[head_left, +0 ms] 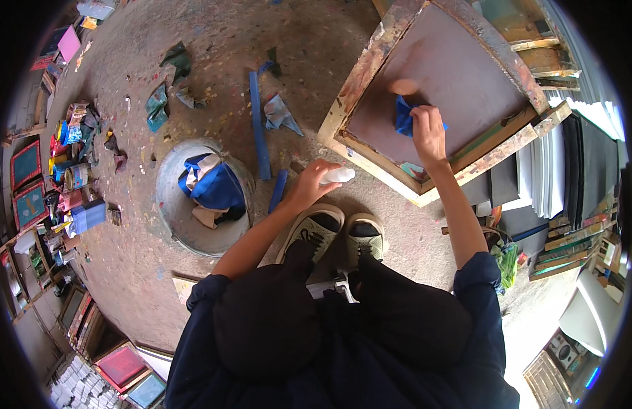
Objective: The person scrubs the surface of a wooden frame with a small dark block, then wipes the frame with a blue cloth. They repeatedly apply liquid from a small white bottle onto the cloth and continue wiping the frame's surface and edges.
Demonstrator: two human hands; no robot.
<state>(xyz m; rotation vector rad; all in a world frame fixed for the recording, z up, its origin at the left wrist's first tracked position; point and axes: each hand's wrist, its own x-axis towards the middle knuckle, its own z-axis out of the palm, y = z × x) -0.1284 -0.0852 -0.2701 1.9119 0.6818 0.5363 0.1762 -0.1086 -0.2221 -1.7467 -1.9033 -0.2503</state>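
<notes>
Out at two o'clock, the right hand (430, 133) pinched a blue cloth (403, 118) in its grip over the framed screen (459, 61); near centre, the left hand (309, 185) curled round a white bottle (337, 176), a bucket (171, 208) at nine!

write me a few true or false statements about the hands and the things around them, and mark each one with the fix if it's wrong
1. The right hand holds a blue cloth over the framed panel. True.
2. The left hand is empty. False: it holds a small white object.
3. The bucket has a blue and beige bundle in it. True.
4. The bucket stands to the right of the framed panel. False: it stands to the left.
5. A long blue strip lies on the floor. True.
6. The framed panel is round. False: it is four-sided.
</notes>
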